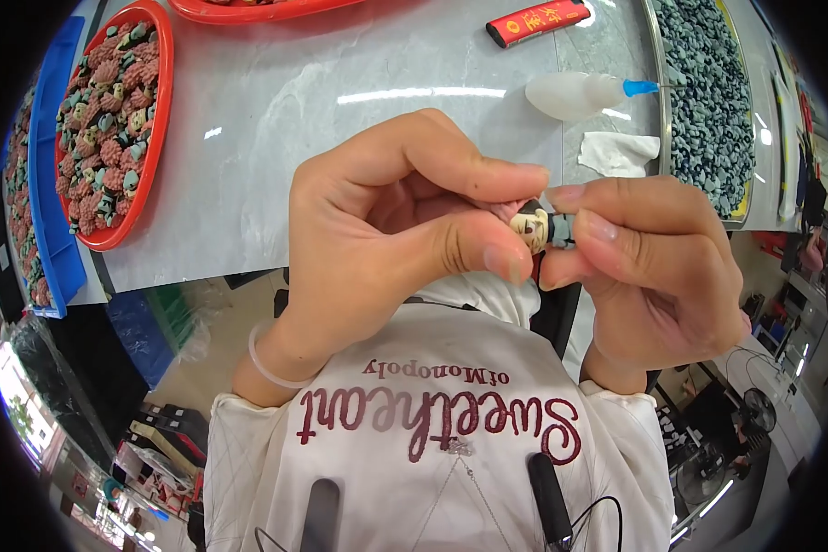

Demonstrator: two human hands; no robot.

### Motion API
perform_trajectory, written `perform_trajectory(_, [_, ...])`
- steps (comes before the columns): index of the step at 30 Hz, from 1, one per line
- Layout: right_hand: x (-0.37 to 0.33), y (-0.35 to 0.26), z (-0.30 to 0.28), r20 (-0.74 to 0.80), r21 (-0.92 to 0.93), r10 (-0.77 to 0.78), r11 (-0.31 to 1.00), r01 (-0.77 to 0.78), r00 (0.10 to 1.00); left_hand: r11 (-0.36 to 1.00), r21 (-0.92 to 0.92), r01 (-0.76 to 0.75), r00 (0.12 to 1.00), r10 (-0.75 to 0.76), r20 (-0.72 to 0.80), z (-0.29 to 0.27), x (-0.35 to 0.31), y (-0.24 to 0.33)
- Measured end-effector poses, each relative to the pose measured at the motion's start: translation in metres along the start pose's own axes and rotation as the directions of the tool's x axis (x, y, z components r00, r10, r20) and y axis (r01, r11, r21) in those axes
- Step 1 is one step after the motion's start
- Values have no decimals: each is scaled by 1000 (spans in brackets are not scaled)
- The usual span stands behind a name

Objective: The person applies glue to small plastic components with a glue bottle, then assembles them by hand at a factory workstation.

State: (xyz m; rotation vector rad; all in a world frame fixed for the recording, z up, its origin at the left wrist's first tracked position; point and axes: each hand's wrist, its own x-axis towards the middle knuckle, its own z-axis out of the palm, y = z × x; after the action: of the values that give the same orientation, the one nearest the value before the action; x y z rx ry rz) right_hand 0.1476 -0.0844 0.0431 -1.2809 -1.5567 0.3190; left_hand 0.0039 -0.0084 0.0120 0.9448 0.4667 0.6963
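Observation:
Between thumb and fingers, my left hand (368, 207) pinches the pink-and-dark end of a small figurine (530, 227) with a pale painted face. My right hand (667, 262) grips the grey-green body piece (562, 230) at the figurine's other end. Head and body meet or nearly meet between the fingertips; whether they are joined I cannot tell. The fingers cover much of both parts. Beyond my right hand lies a crumpled white tissue (618, 153), with a translucent squeeze bottle (570, 96) on its side, its blue needle tip pointing right.
At the left stands a red basket (164, 110) full of pink and dark figurine parts, beside a blue tray (57, 221). Another red basket (267, 13) sits at the far edge. A metal tray (659, 55) of small grey-green pieces is at right. A red-and-black flat object (538, 22) lies far back.

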Motion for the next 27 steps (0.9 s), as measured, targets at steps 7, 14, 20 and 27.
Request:
perform_trajectory(7, [4,0,9,50,-24,12,1000,-11,999,997,-6,73,997,-74,-31,-8,1,10])
perform_trajectory(14, [-10,2,14,-87,-173,31,984,-45,996,615,739,-275,891,451,-43,-69,-3,65])
perform_trajectory(20, [-9,9,17,-67,-100,166,980,-172,984,-506,862,11,818,501,284,-139,-11,112])
perform_trajectory(27, [-6,10,19,-105,-39,209,976,-214,972,-389,911,134,744,647,167,-141,-5,126])
